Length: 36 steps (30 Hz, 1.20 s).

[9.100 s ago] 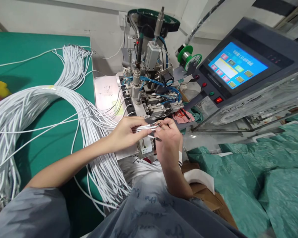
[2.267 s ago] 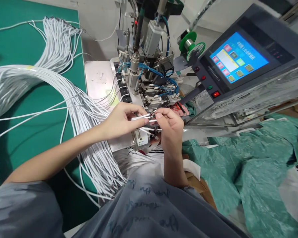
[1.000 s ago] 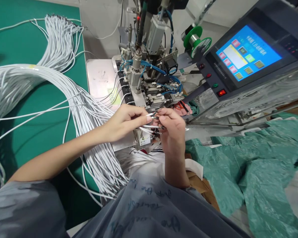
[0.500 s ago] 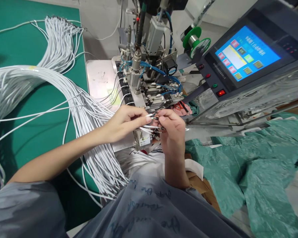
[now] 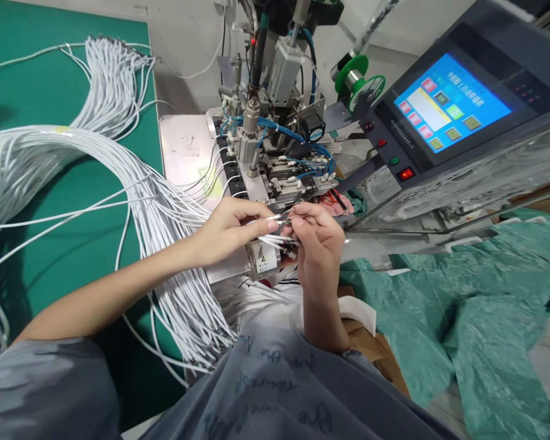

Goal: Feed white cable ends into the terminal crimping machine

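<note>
My left hand [image 5: 236, 231] pinches white cables [image 5: 275, 240] close to their ends, with thumb and forefinger closed on them. Opposite it, my right hand [image 5: 319, 235] has its fingers closed at the small dark and metal tips of those cables. The fingers partly cover the tips, so their exact shape cannot be made out. Both hands meet just in front of a bench machine [image 5: 252, 143] with air cylinders and blue tubes. Under my left forearm spreads a large bundle of white cables [image 5: 165, 214], running over the green table and down toward my lap.
A control panel with a lit blue screen [image 5: 453, 101] stands at the right. Near it hangs a green spool of wire [image 5: 354, 79]. Another cable bunch [image 5: 114, 79] lies on the green table [image 5: 36, 67]. Green plastic sheeting [image 5: 486, 305] fills the lower right.
The view has shifted slightly. Both hands stay together at the cable ends, and my right fingers have moved a little against the tips.
</note>
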Tool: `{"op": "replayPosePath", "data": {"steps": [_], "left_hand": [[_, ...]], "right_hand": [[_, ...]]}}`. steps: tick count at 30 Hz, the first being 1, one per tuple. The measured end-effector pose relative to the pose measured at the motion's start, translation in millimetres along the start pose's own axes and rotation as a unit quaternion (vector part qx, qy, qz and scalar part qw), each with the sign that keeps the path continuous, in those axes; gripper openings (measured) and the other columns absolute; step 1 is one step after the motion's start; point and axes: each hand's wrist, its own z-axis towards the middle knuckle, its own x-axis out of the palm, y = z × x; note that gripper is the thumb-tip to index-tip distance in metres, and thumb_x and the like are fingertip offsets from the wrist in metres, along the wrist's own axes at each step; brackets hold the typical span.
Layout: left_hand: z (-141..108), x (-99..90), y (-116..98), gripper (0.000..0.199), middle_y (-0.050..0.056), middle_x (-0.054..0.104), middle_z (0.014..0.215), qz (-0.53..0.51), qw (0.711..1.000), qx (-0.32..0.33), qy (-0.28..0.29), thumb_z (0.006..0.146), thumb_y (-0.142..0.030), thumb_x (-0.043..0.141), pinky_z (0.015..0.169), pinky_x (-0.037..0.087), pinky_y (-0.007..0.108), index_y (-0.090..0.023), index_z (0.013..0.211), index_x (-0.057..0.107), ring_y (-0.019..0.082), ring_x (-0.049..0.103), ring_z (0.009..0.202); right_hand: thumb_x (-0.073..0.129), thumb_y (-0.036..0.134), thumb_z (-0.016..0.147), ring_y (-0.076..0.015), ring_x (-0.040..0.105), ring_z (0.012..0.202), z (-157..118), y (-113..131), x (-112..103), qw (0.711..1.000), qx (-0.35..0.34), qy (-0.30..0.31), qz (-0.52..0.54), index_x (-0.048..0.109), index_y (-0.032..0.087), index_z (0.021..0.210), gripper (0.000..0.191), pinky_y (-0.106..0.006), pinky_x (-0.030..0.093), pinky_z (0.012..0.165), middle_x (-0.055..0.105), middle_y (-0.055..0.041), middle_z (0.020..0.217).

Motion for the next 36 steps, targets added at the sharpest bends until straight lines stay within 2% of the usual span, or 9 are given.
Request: {"op": "replayPosePath", "data": {"steps": [3,7,9,15,28,36], "left_hand": [[0.2,-0.6,3.1,0.022,0.002,0.063,0.069,-0.003,1.000,0.018,0.015,0.088,-0.026,0.056,0.056,0.040,0.019,-0.011,0.077,0.067,0.009,0.053,0.062],[0.0,-1.1,4.3,0.026,-0.002,0.054,0.062,0.047,0.997,0.038,0.040,0.090,-0.027,0.051,0.053,0.035,0.018,-0.012,0.072,0.062,0.007,0.047,0.057],[-0.2,-1.1,3.7,0.029,-0.003,0.050,0.058,0.060,0.996,0.044,0.048,0.091,-0.026,0.049,0.052,0.033,0.019,-0.012,0.068,0.058,0.006,0.043,0.055],[-0.6,-0.3,4.0,0.035,-0.004,0.045,0.056,0.059,0.996,0.038,0.061,0.093,-0.028,0.046,0.050,0.031,0.019,-0.013,0.062,0.051,0.006,0.040,0.053],[-0.3,-1.1,4.1,0.038,-0.005,0.036,0.053,0.035,0.996,0.018,0.082,0.094,-0.030,0.042,0.048,0.025,0.022,-0.015,0.059,0.040,0.006,0.032,0.050],[-0.8,-1.5,2.4,0.039,-0.005,0.029,0.055,0.038,0.996,0.009,0.076,0.095,-0.028,0.040,0.048,0.023,0.023,-0.016,0.058,0.032,0.007,0.027,0.051]], "right_hand": [[0.059,0.023,0.082,-0.0085,0.056,0.063,1.0,2.4,-0.6,0.999,-0.026,-0.009,-0.034,0.062,0.022,0.093,0.011,-0.022,0.048,0.060,0.061,0.0020,0.079],[0.059,0.024,0.083,-0.0106,0.060,0.071,4.9,9.0,-1.3,0.993,-0.077,-0.025,-0.085,0.063,0.021,0.092,0.011,-0.023,0.049,0.065,0.064,0.0007,0.081],[0.060,0.024,0.082,-0.0112,0.060,0.070,7.1,11.5,-1.2,0.992,-0.080,-0.019,-0.101,0.064,0.020,0.089,0.010,-0.024,0.050,0.065,0.064,0.0006,0.078],[0.060,0.023,0.080,-0.0110,0.059,0.064,10.1,9.7,-0.7,0.993,-0.051,-0.018,-0.100,0.065,0.020,0.085,0.008,-0.024,0.050,0.061,0.064,0.0013,0.072],[0.063,0.027,0.075,-0.0097,0.055,0.058,8.7,5.3,-1.5,0.996,0.080,0.018,0.025,0.064,0.020,0.084,0.011,-0.023,0.047,0.057,0.059,0.0028,0.065],[0.064,0.029,0.074,-0.0076,0.054,0.058,5.8,3.1,3.3,0.991,0.102,0.013,0.090,0.062,0.020,0.083,0.013,-0.020,0.046,0.057,0.056,0.0038,0.064]]}}
